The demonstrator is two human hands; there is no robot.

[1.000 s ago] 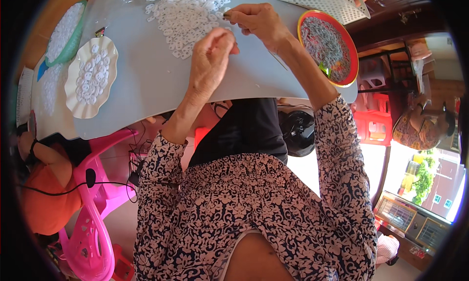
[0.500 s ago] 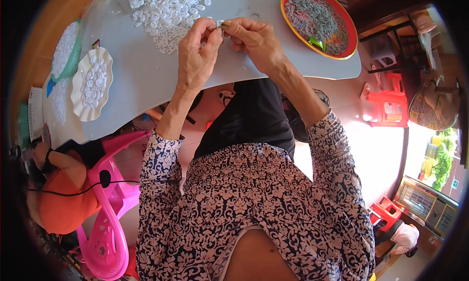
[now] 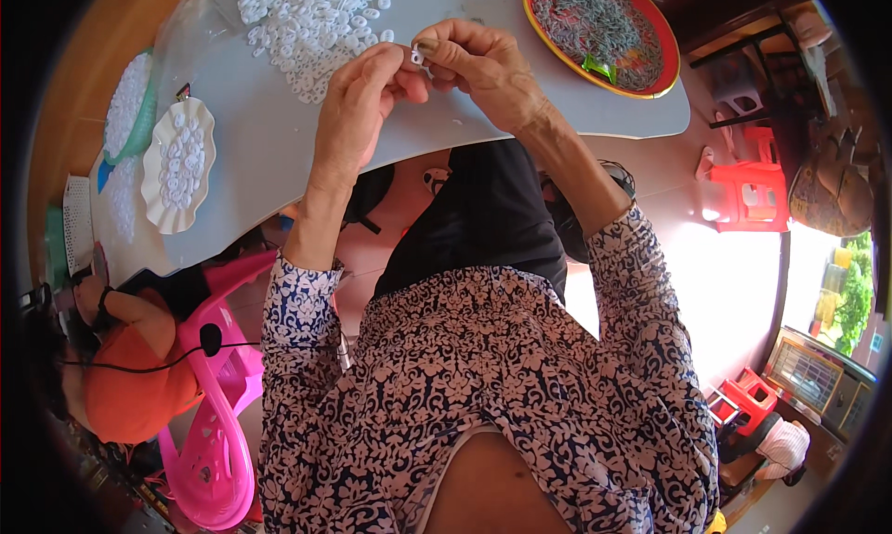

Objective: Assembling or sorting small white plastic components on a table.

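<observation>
A small white plastic piece [image 3: 417, 58] with a dark hole sits between the fingertips of my two hands, above the near part of the table. My right hand [image 3: 488, 74] pinches it between thumb and index finger. Close against its other side is my left hand [image 3: 360, 102], fingers curled; whatever they may hold is hidden. Beyond my hands, a pile of similar white pieces [image 3: 311, 28] spreads over the grey table [image 3: 269, 153]. To the right, a red round tray [image 3: 671, 60] with a yellow rim holds many thin grey metal pieces and a small green packet [image 3: 599, 68].
On the left stand a scalloped cream dish [image 3: 153, 186] of white pieces and a green basket [image 3: 139, 130] heaped with more. A pink chair [image 3: 218, 441] and a person in orange [image 3: 139, 385] are at lower left. Red stools [image 3: 753, 195] stand on the floor at right.
My left hand has shifted left and its fingers have loosened from their pinch. The white piece now shows at my right fingertips. The whole view has turned slightly.
</observation>
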